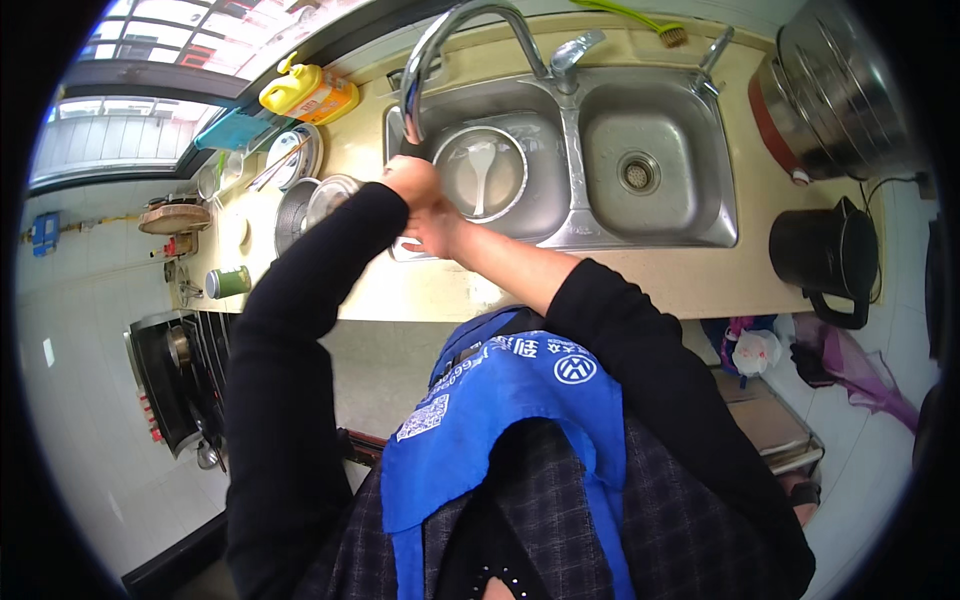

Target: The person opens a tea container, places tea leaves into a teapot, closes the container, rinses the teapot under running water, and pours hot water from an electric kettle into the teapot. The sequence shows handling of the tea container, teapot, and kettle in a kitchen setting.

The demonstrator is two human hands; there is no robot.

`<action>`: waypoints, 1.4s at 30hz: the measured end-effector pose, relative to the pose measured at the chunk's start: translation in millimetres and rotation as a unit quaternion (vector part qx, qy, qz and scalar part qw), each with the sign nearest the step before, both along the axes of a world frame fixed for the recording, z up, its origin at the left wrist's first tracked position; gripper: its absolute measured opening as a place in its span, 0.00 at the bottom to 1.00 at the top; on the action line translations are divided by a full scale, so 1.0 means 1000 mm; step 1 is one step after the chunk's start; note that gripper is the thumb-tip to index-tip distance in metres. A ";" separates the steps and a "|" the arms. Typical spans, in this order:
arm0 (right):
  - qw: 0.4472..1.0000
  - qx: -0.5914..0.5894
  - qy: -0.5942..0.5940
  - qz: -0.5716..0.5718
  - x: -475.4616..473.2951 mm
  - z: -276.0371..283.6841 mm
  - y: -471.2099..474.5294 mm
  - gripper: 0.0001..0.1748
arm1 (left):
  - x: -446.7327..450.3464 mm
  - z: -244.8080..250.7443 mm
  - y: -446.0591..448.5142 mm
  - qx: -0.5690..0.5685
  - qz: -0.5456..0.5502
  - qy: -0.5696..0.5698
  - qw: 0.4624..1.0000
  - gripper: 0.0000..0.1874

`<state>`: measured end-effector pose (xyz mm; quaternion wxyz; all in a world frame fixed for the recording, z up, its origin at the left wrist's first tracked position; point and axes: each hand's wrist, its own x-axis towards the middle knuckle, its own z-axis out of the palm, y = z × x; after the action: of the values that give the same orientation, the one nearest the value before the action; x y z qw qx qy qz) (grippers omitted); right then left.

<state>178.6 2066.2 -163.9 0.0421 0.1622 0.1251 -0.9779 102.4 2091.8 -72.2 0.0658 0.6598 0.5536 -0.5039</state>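
My left hand (414,180) is bent at the wrist under the spout of the chrome faucet (411,90), over the left edge of the sink. Against it lies my right hand (435,229), partly overlapping, with some fingers pointing left. Anything between the hands is hidden. Just right of them, a round metal bowl (517,196) stands in the left basin (551,202) of the steel sink. Inside the bowl lies a white rice paddle (481,169), apparently in water.
On the left are a frying pan (289,221), a glass lid (330,196), stacked plates (300,157), a yellow pump jug (311,94) and a green can (229,282). The right basin (652,202) has a drain. Further right stand a black pitcher (817,251) and a steel steamer (832,97).
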 end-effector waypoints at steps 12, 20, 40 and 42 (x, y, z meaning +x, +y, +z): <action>0.967 -0.106 0.035 -0.230 0.036 -0.012 -0.004 0.06 | 0.069 -0.060 0.010 0.132 0.206 0.040 0.969 0.07; 0.975 0.037 0.051 -0.214 0.041 0.005 0.001 0.07 | 0.075 -0.074 0.001 0.155 0.193 0.016 0.969 0.08; 0.864 0.488 -0.090 0.081 0.063 0.053 0.087 0.68 | -0.067 0.018 -0.055 0.227 0.366 -0.498 0.753 0.18; 0.850 0.509 -0.102 0.095 0.060 0.054 0.083 0.69 | -0.059 0.015 -0.064 0.234 0.384 -0.515 0.730 0.18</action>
<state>238.1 2148.9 -110.1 0.0592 0.2475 0.6148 -0.7465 42.9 2027.8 -57.4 0.3722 0.5436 0.7416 0.1266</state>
